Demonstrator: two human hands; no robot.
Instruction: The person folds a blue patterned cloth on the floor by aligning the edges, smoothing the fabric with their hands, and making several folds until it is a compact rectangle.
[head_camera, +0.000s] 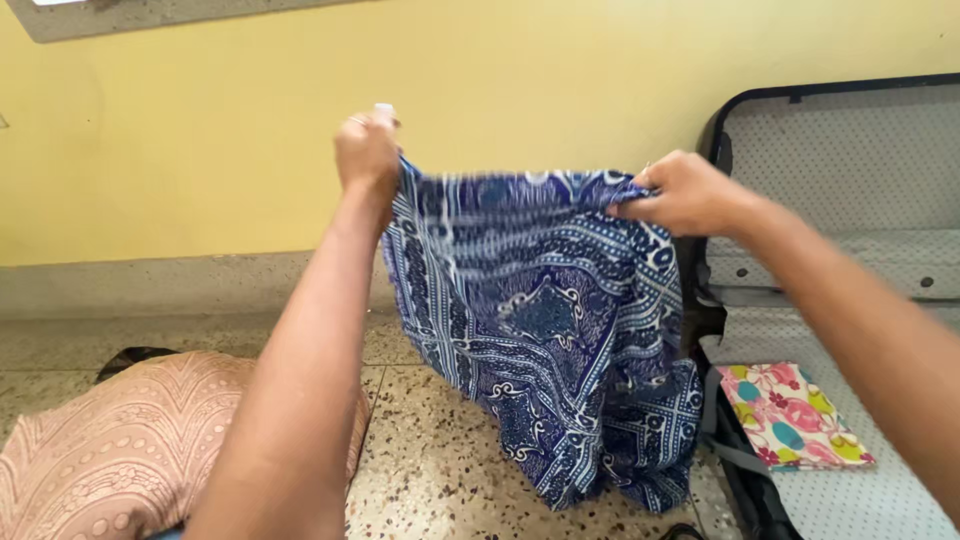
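**Cloth held at two corners, suitcase to the right**

While I hold the blue patterned cloth (545, 330) up before the yellow wall (200, 130), its top edge runs level from my left hand (367, 155) to my right hand (690, 193). Both hands are closed, each pinching one upper corner. The cloth hangs straight down between them, and its lower edge appears to reach the speckled floor (430, 470). My right hand is the nearer to the open suitcase (850, 160), which lies just right of the cloth. The suitcase's lower half holds one flat floral packet (790, 415); its raised lid is bare. A pink patterned cushion (120, 450) lies lower left, well apart.
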